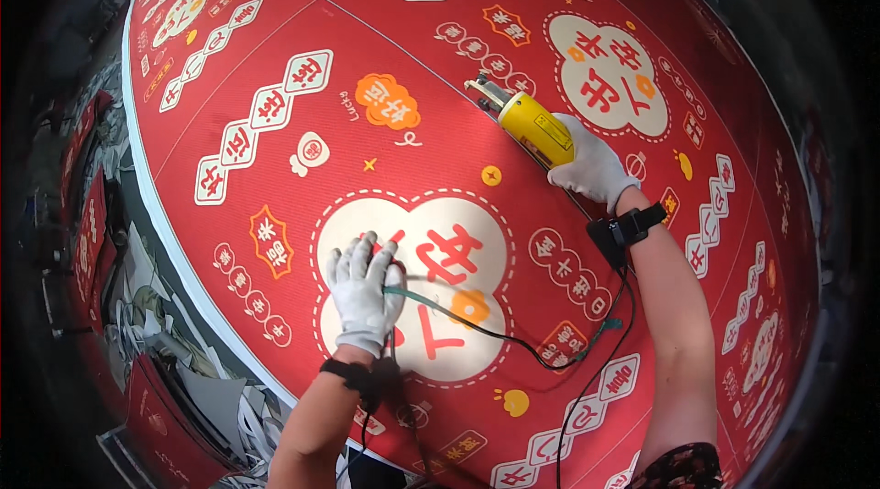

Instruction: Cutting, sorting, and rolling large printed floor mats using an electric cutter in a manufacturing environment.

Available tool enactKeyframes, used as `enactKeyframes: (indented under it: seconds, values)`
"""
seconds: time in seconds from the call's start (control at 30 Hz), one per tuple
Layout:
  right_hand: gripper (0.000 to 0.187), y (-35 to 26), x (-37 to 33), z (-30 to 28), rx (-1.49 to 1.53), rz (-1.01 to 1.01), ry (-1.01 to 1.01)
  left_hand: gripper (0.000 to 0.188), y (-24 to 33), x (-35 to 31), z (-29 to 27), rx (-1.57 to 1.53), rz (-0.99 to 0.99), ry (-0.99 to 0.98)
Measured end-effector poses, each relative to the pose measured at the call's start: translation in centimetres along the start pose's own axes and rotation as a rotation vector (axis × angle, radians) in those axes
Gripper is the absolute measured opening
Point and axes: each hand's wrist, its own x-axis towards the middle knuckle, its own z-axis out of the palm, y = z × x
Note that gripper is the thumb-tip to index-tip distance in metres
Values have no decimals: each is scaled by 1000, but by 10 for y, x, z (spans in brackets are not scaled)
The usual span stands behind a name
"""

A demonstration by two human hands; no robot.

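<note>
My right hand (pixel 594 164), in a white glove, grips the rear of a yellow handheld electric cutter (pixel 536 130). The tool's metal head (pixel 489 95) rests on a red printed sheet (pixel 431 150), at the near end of a thin pale line (pixel 394 43) running up and left. My left hand (pixel 364 292), gloved in white too, is low over a cream flower-shaped print, its fingers curled. A power cord (pixel 486 331), greenish near the glove and dark beyond, passes between its thumb and fingers and loops toward my right forearm.
Red material with repeated prints covers the wide work surface, which has a pale edge (pixel 170 223) at left. Beyond that edge lie heaped offcut strips (pixel 243 425) and red pieces (pixel 151 425). A second black cord (pixel 587 388) hangs below my right wrist, across the sheet.
</note>
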Motion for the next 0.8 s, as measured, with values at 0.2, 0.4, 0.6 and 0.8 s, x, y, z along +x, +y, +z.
enactKeyframes:
  seconds: [0.2,0.4,0.6,0.8]
  values:
    - [81,-41,41,6,-13,40,15,34,-8,3,-4,-27,26,-37]
    - [84,-73,84,16,-107,-69,107,34,-23,21,-27,-477,12,-365]
    - [80,-112,118,20,84,-22,41,34,-102,62,-62,-1056,-654,-976]
    - [81,-129,151,27,1,-21,68,39,-290,271,-67,-507,-419,-440]
